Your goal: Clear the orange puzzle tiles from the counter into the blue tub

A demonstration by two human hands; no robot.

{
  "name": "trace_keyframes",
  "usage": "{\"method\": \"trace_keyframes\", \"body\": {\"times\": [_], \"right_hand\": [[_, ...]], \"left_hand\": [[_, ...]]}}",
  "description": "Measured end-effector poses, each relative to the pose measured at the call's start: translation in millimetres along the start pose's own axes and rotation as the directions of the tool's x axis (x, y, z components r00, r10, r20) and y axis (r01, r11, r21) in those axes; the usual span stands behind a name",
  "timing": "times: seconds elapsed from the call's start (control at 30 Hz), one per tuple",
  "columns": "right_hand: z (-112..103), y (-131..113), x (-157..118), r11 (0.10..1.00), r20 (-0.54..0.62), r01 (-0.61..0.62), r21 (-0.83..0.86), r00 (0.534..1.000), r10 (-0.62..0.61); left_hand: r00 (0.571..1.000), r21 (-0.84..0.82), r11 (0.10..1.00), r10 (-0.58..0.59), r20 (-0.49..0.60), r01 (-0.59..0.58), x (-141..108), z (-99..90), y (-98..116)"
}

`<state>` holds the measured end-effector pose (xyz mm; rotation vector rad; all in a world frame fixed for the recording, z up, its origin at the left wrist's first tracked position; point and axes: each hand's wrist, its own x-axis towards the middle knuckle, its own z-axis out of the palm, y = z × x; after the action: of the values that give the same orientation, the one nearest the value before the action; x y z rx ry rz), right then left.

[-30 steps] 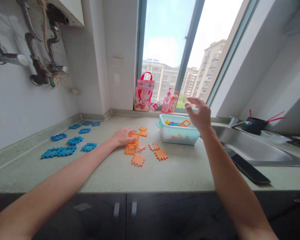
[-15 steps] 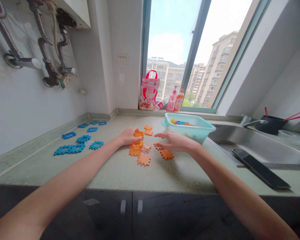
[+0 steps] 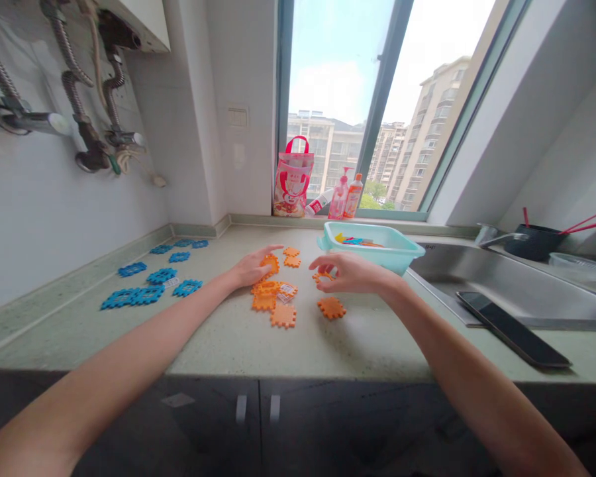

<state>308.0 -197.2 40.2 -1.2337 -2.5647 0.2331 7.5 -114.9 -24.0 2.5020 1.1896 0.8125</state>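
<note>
My left hand (image 3: 252, 267) has its thumb and fingers around an orange notched plastic tile (image 3: 270, 265), which is tilted. Just in front of it lies a cluster of orange tiles (image 3: 265, 300), partly overlapping, with a white printed label (image 3: 287, 292) among them. Between thumb and fingers of my right hand (image 3: 350, 270) is another orange tile, an open frame (image 3: 322, 277), partly hidden by the fingers. A solid orange tile (image 3: 331, 307) lies below that hand. Two small orange tiles (image 3: 292, 257) rest between the hands, farther back.
Several blue notched tiles (image 3: 148, 295) are spread on the counter's left. Behind my right hand stands a light-green plastic basin (image 3: 397, 254) with colourful pieces inside. A phone (image 3: 514, 329) lies at the edge of the steel sink (image 3: 536, 291). Bottles (image 3: 338, 197) and a pink bag (image 3: 293, 185) line the windowsill.
My right hand has closed on the orange frame tile and drawn it back, away from the solid tile. My left hand has shifted slightly left with its tile.
</note>
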Motion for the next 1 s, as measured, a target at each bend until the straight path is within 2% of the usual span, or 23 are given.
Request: {"method": "trace_keyframes", "body": {"times": [0.1, 0.2, 0.27, 0.4, 0.57, 0.63, 0.67, 0.73, 0.8, 0.87, 0.93, 1.0], "right_hand": [[-8, -1, -7, 0.994, 0.234, -0.105, -0.009, 0.967, 0.104], [-9, -1, -10, 0.989, 0.37, -0.15, -0.013, 0.918, 0.144], [-9, 0, -11, 0.993, 0.403, -0.118, -0.03, 0.907, 0.12], [0, 4, -8, 0.993, 0.35, 0.008, -0.119, 0.936, 0.035], [20, 2, 0, 0.987, 0.224, 0.045, -0.155, 0.975, -0.009], [21, 0, 1, 0.984, 0.152, 0.095, -0.152, 0.986, -0.072], [19, -1, 1, 0.98, 0.089, 0.127, -0.15, 0.989, -0.114], [6, 1, 0, 0.974, -0.111, 0.157, -0.163, 0.978, -0.176], [-14, 12, -4, 0.974, -0.354, 0.098, -0.204, 0.92, -0.166], [-35, 31, -11, 0.965, -0.545, -0.066, -0.256, 0.834, -0.088], [-51, 54, -18, 0.922, -0.64, -0.257, -0.289, 0.768, 0.014], [-61, 72, -24, 0.87, -0.665, -0.395, -0.295, 0.738, 0.11]], "left_hand": [[0.999, 0.032, 0.999, 0.003, 0.05, -0.004, 3, 0.1, -4], [0.996, 0.054, 0.998, -0.02, 0.09, 0.015, 4, -0.3, -7], [0.994, 0.069, 0.998, -0.001, 0.108, -0.006, 3, -1.1, -9], [0.995, 0.16, 0.986, 0.02, 0.093, -0.035, 2, -2.8, -14], [0.997, 0.231, 0.971, -0.076, 0.022, 0.068, 3, -7.4, -24], [0.993, 0.229, 0.967, -0.114, 0.012, 0.108, 3, -9.6, -27], [0.993, 0.226, 0.967, -0.12, 0.01, 0.115, 3, -10.5, -28], [0.994, 0.219, 0.97, -0.106, 0.0, 0.103, 2, -11.6, -29], [0.996, 0.19, 0.978, -0.089, -0.019, 0.091, 1, -12.1, -28], [0.995, 0.137, 0.986, -0.093, -0.041, 0.098, -1, -12.6, -28], [0.994, 0.098, 0.99, -0.1, -0.049, 0.105, -2, -13.4, -27], [0.994, 0.095, 0.99, -0.097, -0.055, 0.101, -2, -14.1, -26]]}}
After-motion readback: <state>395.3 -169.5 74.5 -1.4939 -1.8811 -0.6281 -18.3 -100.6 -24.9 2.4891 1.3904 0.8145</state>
